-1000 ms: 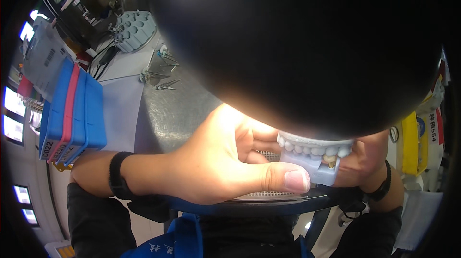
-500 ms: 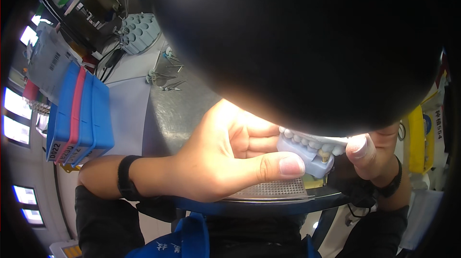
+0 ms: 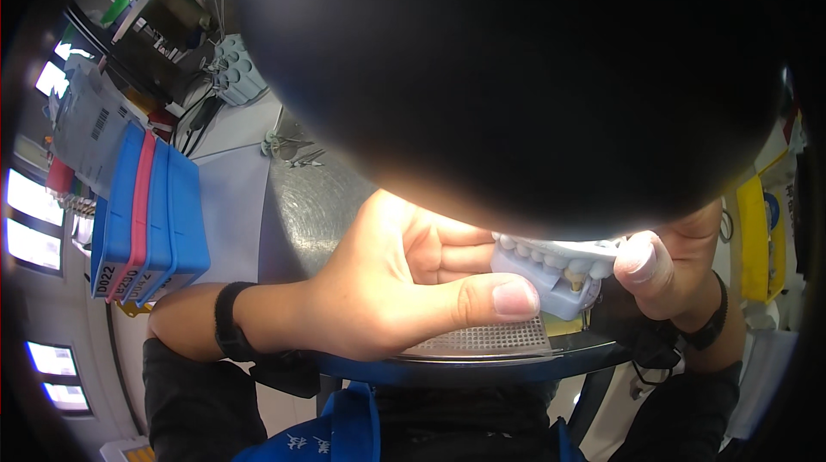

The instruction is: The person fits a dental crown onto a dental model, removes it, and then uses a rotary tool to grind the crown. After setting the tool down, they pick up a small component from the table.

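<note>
A dental model in two parts is held before me under a bright light. Its lower part is a pale lilac tooth cast (image 3: 559, 300) with one tan tooth piece (image 3: 575, 280) standing in it. On top lies a whitish row of teeth, the upper cast (image 3: 559, 252). My left hand (image 3: 391, 294) holds the lower cast, thumb along its near side and fingers behind. My right hand (image 3: 671, 277) grips the right end of the upper cast with its thumb; the other fingers are mostly hidden. A large dark round shape (image 3: 516, 83) hides the far side.
Stacked blue trays (image 3: 172, 221) and a pink one stand at the left, with a bagged paper above them. Behind are a grey-green tool holder (image 3: 237, 70) and several small mounted burs (image 3: 288, 150). A perforated metal grille (image 3: 482, 339) lies below my hands. Yellow trays (image 3: 753, 243) stand at the right.
The dark shape has shifted left and covers more of the tool holder and burs. Both hands keep their hold, and the casts sit slightly farther left, with the tan piece showing more.
</note>
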`<state>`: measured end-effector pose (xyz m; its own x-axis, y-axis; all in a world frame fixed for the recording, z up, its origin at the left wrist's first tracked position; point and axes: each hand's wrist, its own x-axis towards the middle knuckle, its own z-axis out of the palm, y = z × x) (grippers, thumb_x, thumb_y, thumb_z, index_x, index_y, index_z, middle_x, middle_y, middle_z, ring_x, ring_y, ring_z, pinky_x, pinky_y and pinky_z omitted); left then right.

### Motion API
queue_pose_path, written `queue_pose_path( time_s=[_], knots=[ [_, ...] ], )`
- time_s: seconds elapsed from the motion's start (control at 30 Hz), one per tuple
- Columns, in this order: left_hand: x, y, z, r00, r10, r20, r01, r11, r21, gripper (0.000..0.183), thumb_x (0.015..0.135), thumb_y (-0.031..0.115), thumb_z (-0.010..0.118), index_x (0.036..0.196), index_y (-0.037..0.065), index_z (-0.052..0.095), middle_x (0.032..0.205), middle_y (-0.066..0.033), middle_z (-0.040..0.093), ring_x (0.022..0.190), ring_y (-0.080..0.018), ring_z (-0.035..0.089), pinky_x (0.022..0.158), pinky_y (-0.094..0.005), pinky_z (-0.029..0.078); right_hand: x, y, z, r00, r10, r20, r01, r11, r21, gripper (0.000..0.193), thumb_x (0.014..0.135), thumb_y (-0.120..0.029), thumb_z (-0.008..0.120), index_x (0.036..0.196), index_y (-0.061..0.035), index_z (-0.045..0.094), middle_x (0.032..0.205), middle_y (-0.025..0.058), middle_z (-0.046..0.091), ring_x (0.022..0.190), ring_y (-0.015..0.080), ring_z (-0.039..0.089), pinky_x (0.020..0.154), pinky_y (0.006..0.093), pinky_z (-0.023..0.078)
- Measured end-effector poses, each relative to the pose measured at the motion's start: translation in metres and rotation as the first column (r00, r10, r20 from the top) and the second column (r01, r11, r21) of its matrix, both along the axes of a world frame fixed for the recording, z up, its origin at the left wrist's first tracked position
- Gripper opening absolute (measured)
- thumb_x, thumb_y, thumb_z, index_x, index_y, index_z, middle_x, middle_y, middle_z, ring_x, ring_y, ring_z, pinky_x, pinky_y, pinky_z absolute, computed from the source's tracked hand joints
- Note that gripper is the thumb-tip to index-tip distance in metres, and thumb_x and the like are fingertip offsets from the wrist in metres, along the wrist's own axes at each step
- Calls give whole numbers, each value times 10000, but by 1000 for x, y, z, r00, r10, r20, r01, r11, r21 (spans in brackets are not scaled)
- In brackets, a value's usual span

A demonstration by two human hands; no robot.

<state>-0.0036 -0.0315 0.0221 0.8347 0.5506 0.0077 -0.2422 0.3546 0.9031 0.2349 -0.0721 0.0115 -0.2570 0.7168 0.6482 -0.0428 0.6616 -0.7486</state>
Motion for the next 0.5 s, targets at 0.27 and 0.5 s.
queue_pose_path(
  time_s=[0.27,0.5],
  knots=[
    [-2,1,0,1000,-11,-5,11,1000,-29,630,899,55,782,1392,-118,430,1347,-277,599,1280,-337,609,1093,-434,514,2,-9,12,996,83,27,-74,970,-230,219,954,-198,683,1118,-61,731,1162,200,732,1130,348,708,987,530,577],
    [-1,1,0,1000,-12,25,13,999,-41,615,892,20,778,1384,-119,436,1351,-279,598,1279,-339,611,1090,-432,517,12,-7,14,986,62,155,-39,988,-151,226,948,-189,691,1124,-50,723,1176,180,726,1114,294,709,971,429,586]
  ],
)
